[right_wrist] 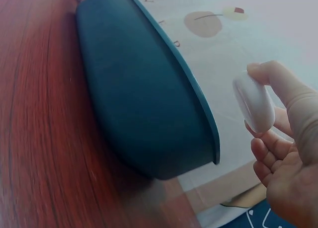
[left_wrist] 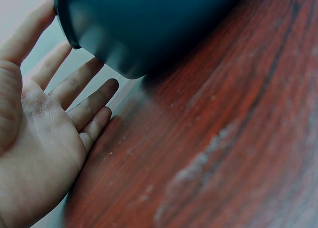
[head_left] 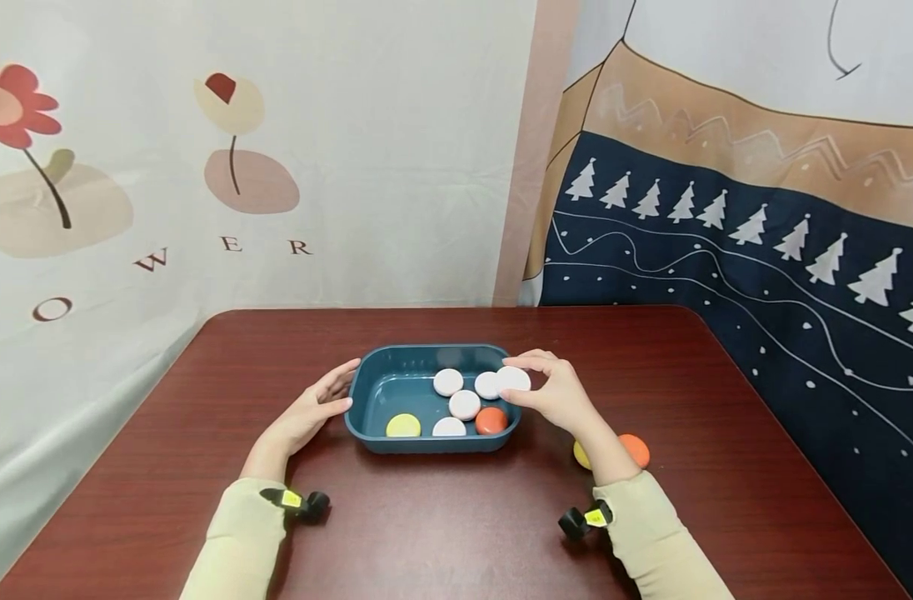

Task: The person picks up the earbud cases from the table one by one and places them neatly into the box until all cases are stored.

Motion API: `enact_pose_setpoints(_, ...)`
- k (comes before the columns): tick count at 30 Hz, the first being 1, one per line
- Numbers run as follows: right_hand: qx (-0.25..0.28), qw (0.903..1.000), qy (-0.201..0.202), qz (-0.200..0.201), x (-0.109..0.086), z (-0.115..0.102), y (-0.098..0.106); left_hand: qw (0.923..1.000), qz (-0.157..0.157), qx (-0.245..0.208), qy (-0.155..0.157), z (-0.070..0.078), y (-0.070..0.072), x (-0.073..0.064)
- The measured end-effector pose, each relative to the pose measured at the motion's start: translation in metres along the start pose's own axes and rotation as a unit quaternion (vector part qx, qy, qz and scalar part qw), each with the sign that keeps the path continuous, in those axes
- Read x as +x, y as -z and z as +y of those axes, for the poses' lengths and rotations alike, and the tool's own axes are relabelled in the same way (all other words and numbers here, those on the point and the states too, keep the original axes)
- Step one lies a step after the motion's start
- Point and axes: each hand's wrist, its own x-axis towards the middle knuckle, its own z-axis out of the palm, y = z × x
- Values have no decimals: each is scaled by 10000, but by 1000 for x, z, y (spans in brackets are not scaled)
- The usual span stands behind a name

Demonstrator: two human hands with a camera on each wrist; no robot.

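1. Your right hand pinches a white disc, raised at the right end of the blue tray; likely light, stiff and slick, best gripped by opposite edges.
2. Your left hand, fingers spread, touches the left rim.
3. An orange disc and other white discs may obstruct that right end.

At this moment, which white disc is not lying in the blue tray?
The white disc pinched by the right hand; the other four white discs all lie inside the tray.
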Motion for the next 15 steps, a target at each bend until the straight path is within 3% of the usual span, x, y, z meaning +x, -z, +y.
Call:
enact_pose_setpoints(6,101,9995,277,118,5,-5,-12,10000,12,5,20,2,-2,-1)
enact_pose_setpoints(15,204,9994,-261,-35,10,-19,-30,10000,18,-10,-4,4,-1,-1)
